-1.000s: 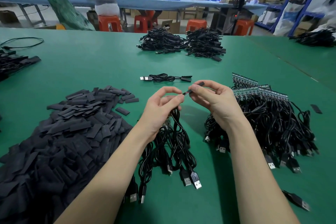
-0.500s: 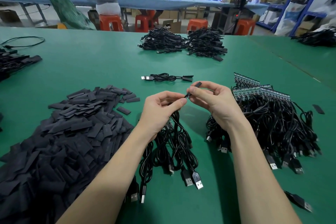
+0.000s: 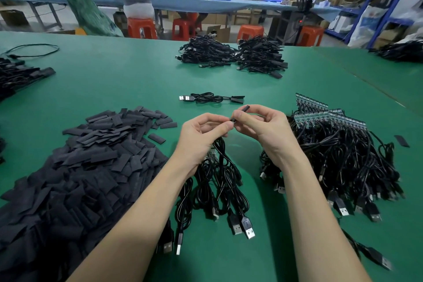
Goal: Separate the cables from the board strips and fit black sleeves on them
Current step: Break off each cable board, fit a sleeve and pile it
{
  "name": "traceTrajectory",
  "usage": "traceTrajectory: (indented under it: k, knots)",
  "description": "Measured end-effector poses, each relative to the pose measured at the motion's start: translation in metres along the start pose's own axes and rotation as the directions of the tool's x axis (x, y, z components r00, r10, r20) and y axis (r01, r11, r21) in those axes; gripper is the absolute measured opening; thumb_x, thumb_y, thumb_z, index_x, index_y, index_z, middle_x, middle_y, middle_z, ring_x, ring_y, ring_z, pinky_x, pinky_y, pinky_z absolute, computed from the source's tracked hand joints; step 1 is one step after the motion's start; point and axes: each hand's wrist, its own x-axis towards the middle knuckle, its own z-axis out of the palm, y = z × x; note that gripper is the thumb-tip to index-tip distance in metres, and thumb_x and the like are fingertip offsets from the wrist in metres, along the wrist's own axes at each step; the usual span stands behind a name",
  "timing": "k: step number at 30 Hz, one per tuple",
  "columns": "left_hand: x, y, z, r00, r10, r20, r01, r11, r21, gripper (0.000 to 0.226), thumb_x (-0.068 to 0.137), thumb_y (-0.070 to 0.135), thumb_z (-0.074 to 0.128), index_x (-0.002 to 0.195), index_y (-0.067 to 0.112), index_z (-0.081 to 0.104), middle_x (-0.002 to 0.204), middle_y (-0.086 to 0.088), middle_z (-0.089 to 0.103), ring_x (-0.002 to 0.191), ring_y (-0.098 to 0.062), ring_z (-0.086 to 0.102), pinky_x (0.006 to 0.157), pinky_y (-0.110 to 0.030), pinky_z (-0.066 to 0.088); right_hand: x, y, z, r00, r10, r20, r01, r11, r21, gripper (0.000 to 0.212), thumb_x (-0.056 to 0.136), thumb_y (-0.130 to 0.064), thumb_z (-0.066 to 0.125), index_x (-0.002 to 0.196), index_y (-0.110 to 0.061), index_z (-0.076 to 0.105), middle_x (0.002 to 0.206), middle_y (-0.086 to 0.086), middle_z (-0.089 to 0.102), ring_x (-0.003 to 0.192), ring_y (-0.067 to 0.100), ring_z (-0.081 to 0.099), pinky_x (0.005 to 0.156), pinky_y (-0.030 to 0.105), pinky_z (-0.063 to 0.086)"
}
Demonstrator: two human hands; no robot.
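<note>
Bench (image 3: pixel 137 84): green matt covering, smooth. Sleeves (image 3: pixel 91 167): black, matt, flat pieces. Cables (image 3: pixel 219 181): glossy black plastic jacket; plugs (image 3: pixel 250 233) with bright metal shells.

Head view, down over green table (image 3: pixel 137 80)

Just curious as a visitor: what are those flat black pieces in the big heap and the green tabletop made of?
The black sleeves look like thin matte plastic or rubbery tubing pressed flat: dull surface, limp overlapping strips; probably heat-shrink, though I can't confirm. The green table top looks like a smooth rubbery or vinyl mat, with a soft even sheen.
</note>
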Motion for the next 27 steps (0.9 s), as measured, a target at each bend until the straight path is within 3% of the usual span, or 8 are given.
traceTrajectory:
  k: [4, 8, 11, 20, 23, 27]
  knots:
    - [-0.001, 0.003, 0.002, 0.997, -0.067, 0.037, 0.07, 0.991, -0.109, 0.022, 0.063, 0.024, 0.085, 0.084, 0.018, 0.081, 0.082, -0.005, 0.076, 0.069, -0.011, 0.066, 0.074, -0.017, 0.051, -0.001, 0.001, 0.0, 0.999, 0.027, -0.017, -0.025, 0.993, 0.114, 0.007, 0.082, -0.008, 0.079, 0.086, -0.005, 0.075, 0.084, 0.012, 0.074, 0.073, 0.018, 0.068, 0.078, 0.021, 0.058]
    - [-0.001, 0.004, 0.001, 0.995, -0.084, 0.061, 0.092, 0.983, -0.157, 0.029, 0.057, 0.028, 0.089, 0.083, 0.018, 0.082, 0.084, -0.008, 0.077, 0.074, -0.014, 0.07, 0.079, -0.021, 0.054, -0.002, -0.001, 0.0, 0.998, 0.058, 0.009, -0.058, 0.978, 0.198, 0.019, 0.072, -0.014, 0.08, 0.087, -0.004, 0.074, 0.085, 0.01, 0.075, 0.072, 0.013, 0.07, 0.075, 0.019, 0.058]
    - [-0.002, 0.004, 0.0, 0.993, -0.078, 0.09, 0.093, 0.981, -0.17, 0.031, 0.056, 0.028, 0.089, 0.083, 0.015, 0.082, 0.082, -0.008, 0.076, 0.073, -0.013, 0.071, 0.074, -0.02, 0.054, -0.003, -0.001, -0.002, 0.996, 0.078, 0.042, -0.086, 0.967, 0.241, 0.018, 0.071, -0.014, 0.079, 0.087, -0.005, 0.074, 0.085, 0.009, 0.075, 0.072, 0.011, 0.07, 0.071, 0.017, 0.057]
    - [-0.001, 0.003, -0.003, 0.987, -0.109, 0.115, 0.132, 0.967, -0.218, 0.028, 0.054, 0.024, 0.09, 0.08, 0.014, 0.082, 0.078, -0.006, 0.076, 0.068, -0.011, 0.07, 0.071, -0.019, 0.055, -0.004, 0.002, -0.001, 0.988, 0.103, 0.114, -0.128, 0.963, 0.236, 0.016, 0.074, -0.011, 0.077, 0.088, -0.003, 0.073, 0.086, 0.011, 0.075, 0.069, 0.012, 0.071, 0.067, 0.015, 0.057]
    - [-0.001, 0.004, -0.002, 0.989, -0.114, 0.098, 0.136, 0.959, -0.248, 0.019, 0.06, 0.018, 0.087, 0.079, 0.014, 0.082, 0.077, -0.006, 0.075, 0.067, -0.011, 0.068, 0.07, -0.019, 0.055, -0.003, 0.003, 0.004, 0.996, 0.056, 0.074, -0.07, 0.979, 0.19, 0.024, 0.075, -0.014, 0.078, 0.097, -0.008, 0.072, 0.087, 0.012, 0.076, 0.067, 0.012, 0.069, 0.07, 0.017, 0.057]
    - [0.001, 0.005, -0.001, 0.988, -0.148, 0.055, 0.158, 0.931, -0.328, 0.009, 0.069, 0.012, 0.08, 0.077, 0.017, 0.08, 0.079, -0.009, 0.075, 0.066, -0.01, 0.066, 0.067, -0.018, 0.054, -0.001, 0.009, 0.02, 0.993, -0.114, -0.029, 0.117, 0.98, 0.16, 0.028, 0.088, -0.011, 0.074, 0.115, -0.018, 0.067, 0.09, 0.013, 0.077, 0.072, 0.017, 0.07, 0.072, 0.025, 0.058]
